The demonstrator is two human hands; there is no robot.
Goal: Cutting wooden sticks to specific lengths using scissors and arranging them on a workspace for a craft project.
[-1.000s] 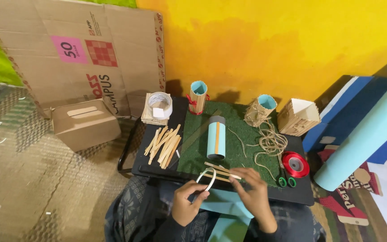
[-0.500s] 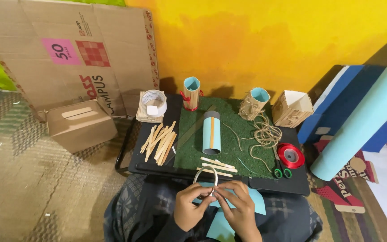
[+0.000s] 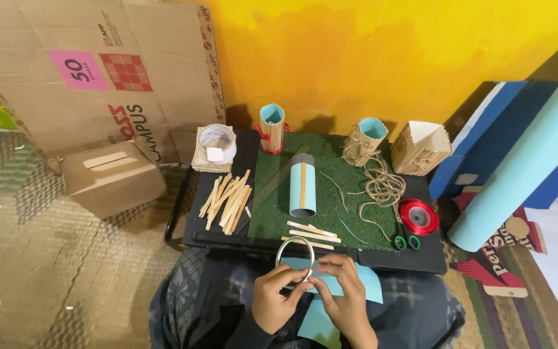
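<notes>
Pale blue paper (image 3: 356, 287) lies across the person's lap, just off the near edge of the small black table (image 3: 421, 258). Above it the left hand (image 3: 276, 300) pinches a thin ring-shaped roll of tape (image 3: 295, 257) by its lower rim, fingers closed on it, so the ring stands upright over the table's near edge. The right hand (image 3: 343, 291) meets it from the other side, fingertips drawn together at the ring's lower right, touching the left hand's fingers.

On the table a mat of green artificial grass (image 3: 330, 174) carries a light blue tube (image 3: 303, 185) lying lengthwise near its middle, with a few loose wooden sticks (image 3: 312, 232) near the mat's near edge. A heap of wooden sticks (image 3: 227, 200) rests toward the table's left edge. A red ribbon spool (image 3: 419, 216) and green-handled scissors (image 3: 403, 236) sit by the near right corner, beside loose twine (image 3: 382, 187).
</notes>
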